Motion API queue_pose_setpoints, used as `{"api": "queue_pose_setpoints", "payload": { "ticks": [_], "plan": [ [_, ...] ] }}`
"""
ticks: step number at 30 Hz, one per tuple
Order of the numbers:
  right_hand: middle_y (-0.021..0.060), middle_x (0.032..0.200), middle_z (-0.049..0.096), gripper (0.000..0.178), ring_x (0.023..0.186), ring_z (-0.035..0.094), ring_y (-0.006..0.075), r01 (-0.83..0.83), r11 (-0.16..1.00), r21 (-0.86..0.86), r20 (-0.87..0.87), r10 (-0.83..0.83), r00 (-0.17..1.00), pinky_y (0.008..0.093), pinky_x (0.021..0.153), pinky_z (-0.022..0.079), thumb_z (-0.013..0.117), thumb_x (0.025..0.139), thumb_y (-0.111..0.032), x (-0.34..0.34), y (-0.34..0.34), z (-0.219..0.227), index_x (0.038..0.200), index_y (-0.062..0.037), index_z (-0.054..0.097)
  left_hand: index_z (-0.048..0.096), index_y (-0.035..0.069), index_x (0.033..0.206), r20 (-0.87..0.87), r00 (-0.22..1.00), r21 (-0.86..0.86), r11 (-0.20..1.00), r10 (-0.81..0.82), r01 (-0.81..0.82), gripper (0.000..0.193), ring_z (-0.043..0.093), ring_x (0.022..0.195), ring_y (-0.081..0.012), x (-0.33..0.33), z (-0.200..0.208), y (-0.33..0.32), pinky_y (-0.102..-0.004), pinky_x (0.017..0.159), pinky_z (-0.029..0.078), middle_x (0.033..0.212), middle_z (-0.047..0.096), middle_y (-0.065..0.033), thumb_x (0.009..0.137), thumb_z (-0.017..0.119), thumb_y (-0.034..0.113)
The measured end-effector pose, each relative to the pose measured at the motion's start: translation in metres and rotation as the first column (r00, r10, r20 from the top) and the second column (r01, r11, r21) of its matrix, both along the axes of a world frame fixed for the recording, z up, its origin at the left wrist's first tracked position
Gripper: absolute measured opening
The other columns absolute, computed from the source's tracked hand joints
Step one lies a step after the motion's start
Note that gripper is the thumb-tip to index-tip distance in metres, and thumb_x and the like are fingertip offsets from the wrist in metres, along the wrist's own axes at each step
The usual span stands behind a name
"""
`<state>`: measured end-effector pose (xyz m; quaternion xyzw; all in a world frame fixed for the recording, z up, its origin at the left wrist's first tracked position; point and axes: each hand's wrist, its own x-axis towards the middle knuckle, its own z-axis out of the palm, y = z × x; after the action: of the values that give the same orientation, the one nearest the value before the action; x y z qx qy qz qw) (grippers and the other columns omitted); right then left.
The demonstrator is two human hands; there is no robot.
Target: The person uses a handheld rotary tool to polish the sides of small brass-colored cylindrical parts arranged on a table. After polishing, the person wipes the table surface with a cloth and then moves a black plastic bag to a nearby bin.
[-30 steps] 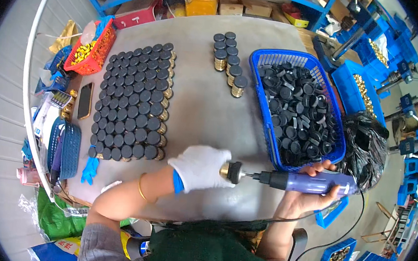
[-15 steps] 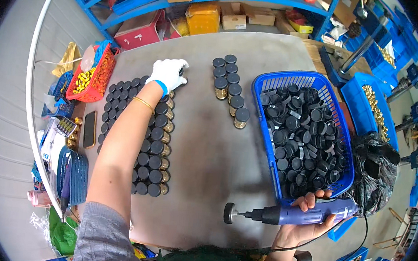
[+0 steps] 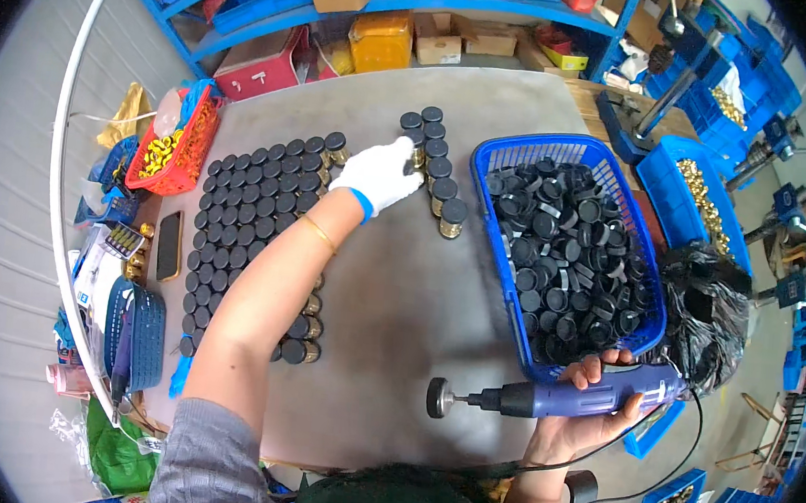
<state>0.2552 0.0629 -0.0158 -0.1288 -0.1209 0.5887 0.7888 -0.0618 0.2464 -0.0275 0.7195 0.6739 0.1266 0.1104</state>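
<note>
My right fingers (image 3: 590,368) are gripping a purple electric screwdriver (image 3: 560,397)
Left fingers (image 3: 400,156) are resting beside black-capped cylinders (image 3: 435,148), upper centre; hold unclear.

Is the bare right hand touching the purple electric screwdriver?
Touching. The head view shows the bare right hand wrapped around the purple electric screwdriver.

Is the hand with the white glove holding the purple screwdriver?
No, the bare right hand grips the purple electric screwdriver, while the white-gloved left hand is at the smaller group of black-capped brass-coloured pieces.
</note>
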Motion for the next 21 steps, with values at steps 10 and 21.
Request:
{"api": "queue_pose_setpoints", "payload": {
  "ticks": [10, 21],
  "plan": [
    [0.0129, 0.103, 0.056, 0.047, 0.083, 0.053, 0.0203, 0.046, 0.996, 0.077, -0.156, -0.034, 0.987, 0.0295, 0.070, 0.048, 0.064, 0.079, -0.038, 0.020, 0.003, 0.008, 0.106, -0.0028, 0.048, 0.051, 0.004, 0.117, 0.820, -0.107, -0.395, 0.691, 0.563, 0.606, 0.043, 0.055, 0.059, -0.0159, 0.045, 0.012, -0.198, -0.0258, 0.054, 0.045, 0.084, 0.059, -0.0092, 0.079, 0.060, 0.022],
    [0.0067, 0.086, 0.052, 0.041, 0.073, 0.049, 0.0187, 0.048, 0.999, -0.025, 0.031, -0.047, 0.998, 0.0312, 0.067, 0.043, 0.060, 0.078, -0.041, 0.009, -0.016, -0.001, 0.097, -0.0057, 0.048, 0.060, 0.008, 0.075, 0.208, 0.954, -0.428, 0.857, -0.217, 0.288, 0.031, 0.061, 0.072, -0.0353, 0.102, 0.033, -0.238, -0.0440, 0.065, 0.048, 0.074, 0.063, -0.0155, 0.073, 0.060, 0.039]
  ]
}}
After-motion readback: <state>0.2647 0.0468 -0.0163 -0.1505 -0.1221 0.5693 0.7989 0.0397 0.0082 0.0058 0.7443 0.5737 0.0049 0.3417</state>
